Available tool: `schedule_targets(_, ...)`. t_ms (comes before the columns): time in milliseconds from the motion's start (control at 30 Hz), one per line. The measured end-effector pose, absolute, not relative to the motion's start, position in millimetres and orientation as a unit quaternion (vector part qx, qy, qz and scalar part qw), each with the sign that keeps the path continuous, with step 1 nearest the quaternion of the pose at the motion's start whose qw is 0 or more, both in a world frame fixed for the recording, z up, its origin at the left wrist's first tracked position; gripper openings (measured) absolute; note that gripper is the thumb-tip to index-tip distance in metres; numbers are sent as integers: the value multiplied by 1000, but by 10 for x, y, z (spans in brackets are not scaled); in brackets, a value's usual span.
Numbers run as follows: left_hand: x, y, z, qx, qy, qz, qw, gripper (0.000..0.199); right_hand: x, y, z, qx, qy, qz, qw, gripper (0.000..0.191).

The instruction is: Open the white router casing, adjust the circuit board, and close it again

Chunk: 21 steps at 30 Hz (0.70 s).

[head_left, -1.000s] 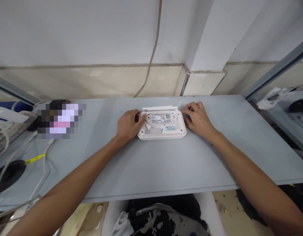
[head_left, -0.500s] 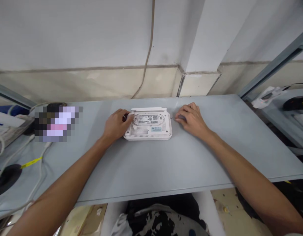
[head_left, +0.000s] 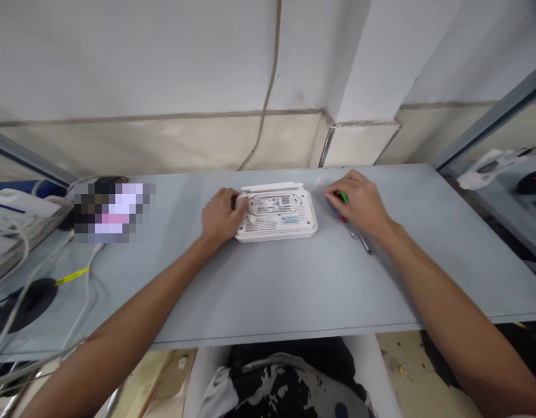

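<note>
A white router (head_left: 275,216) lies upside down on the grey tabletop, its vented underside and printed labels facing up. Its antenna (head_left: 272,187) is folded along the far edge. My left hand (head_left: 224,213) grips the router's left end, thumb on top and a dark gap showing under the fingers. To the right of the router, and apart from it, my right hand (head_left: 359,200) is closed around a screwdriver-like tool (head_left: 342,217) with green, red and blue parts. Two slim metal shafts show below that palm; whether they belong to one tool or two is unclear.
At the left are a pixelated lit screen (head_left: 117,212), white devices (head_left: 26,203), loose cables (head_left: 87,290) and a black round base (head_left: 28,305). Shelf posts (head_left: 494,113) stand at both sides, and a wall is behind. A white device (head_left: 485,168) sits at the far right.
The view has shifted slightly. My right hand has turned and moved a little away from the router; coloured handle parts and metal shafts now show beneath it. My left hand stays on the router.
</note>
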<state>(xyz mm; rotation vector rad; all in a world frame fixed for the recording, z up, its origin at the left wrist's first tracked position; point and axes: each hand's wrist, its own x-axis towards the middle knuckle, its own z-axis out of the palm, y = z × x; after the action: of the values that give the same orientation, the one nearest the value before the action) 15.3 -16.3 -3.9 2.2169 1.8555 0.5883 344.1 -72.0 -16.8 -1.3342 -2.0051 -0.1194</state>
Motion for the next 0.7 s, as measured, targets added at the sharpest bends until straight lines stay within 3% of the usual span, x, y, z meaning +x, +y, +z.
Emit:
schedule_targets(133,358,-163,-85,764,613,180,93,31,3448,-869,-3,-527,-708,-26,470,8)
schedule_targets(267,530,-141,-107,752,623,186,108,26,3174,-1010,62,-512,-685,47,516,8)
schedule_targets(467,548,-162,-126,750,615,210,123,31,2718,-1105,7,-431,-748,89,497,5)
schedule_targets(700,494,-176,-130,764,598,214,115,32,2371,-980,-100,-379,-796,98,462,16)
